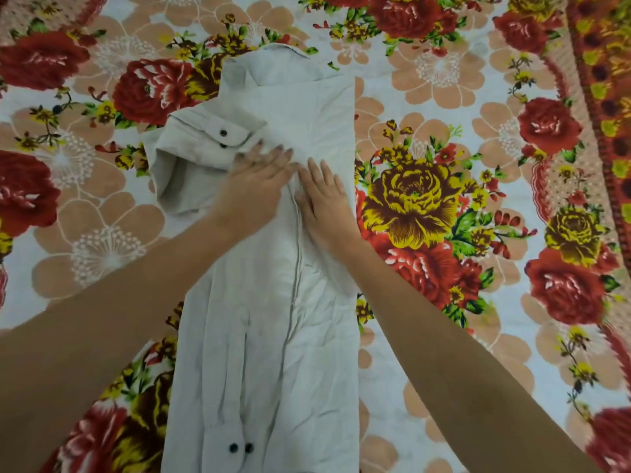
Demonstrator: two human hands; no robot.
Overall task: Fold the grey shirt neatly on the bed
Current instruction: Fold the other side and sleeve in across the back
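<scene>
- The left grip [259,186] is lying open on the grey shirt [307,336], fingers straight and slightly spread, pressing the cloth flat. Its outline is a little blurred.
- The right grip [324,199] is resting just beside it, palm down, fingers straight and close together, holding nothing.
- The two grips are lying almost side by side, and a raised seam [296,254] is running back from between them toward the person.
- The grey shirt is lying under both grips on the bed [444,97], folded into a long narrow strip that is stretching away beyond the fingertips and back past the wrists.
- The collar [283,59] is sitting well beyond the fingertips, at the far end of the strip.
- A cuff [218,134] with two dark buttons is lying just beyond the left grip's fingertips, on its outer side. The folded sleeve [177,179] is bulging out beside that grip.
- A second cuff [235,445], also with two dark buttons, is lying well behind the wrists, near the person.
- The bed's floral sheet is showing to the outer side of each grip.
</scene>
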